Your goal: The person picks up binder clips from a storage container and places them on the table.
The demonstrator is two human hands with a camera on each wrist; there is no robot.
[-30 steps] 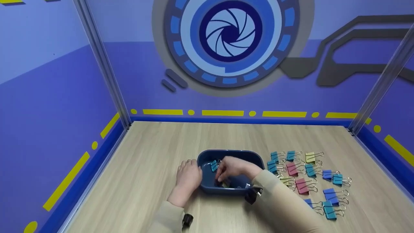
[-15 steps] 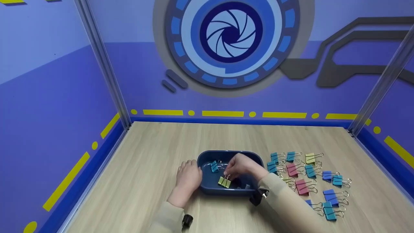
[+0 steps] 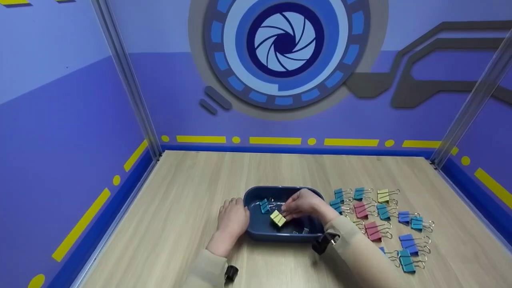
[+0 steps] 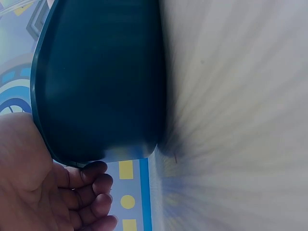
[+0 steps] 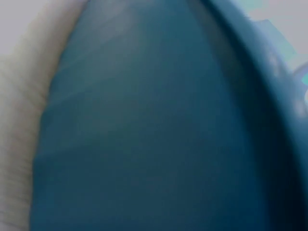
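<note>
A dark blue rectangular plastic bin (image 3: 280, 237) stands on the table, its outer wall filling much of both wrist views. Inside it, my right hand (image 3: 305, 205) pinches a yellow binder clip (image 3: 278, 218) by its wire handles, body pointing to the lower left. A teal binder clip (image 3: 264, 206) lies in the bin's left part, and small clear bits (image 3: 305, 231) show near the front wall. My left hand (image 3: 234, 217) rests at the bin's left end; in the left wrist view its fingers (image 4: 96, 204) hang loosely bent beside the rim.
Right of the bin, several binder clips lie spread on the wooden table (image 3: 192, 180), among them a red clip (image 3: 373, 231), a blue clip (image 3: 409, 244) and a teal clip (image 3: 407, 261). The right forearm passes over some of them. Printed panels (image 3: 280, 128) enclose the back and sides.
The right hand has drawn back to the right inside the bin, lifting the yellow binder clip, which was mostly hidden before. The left hand has stayed at the bin's left end.
</note>
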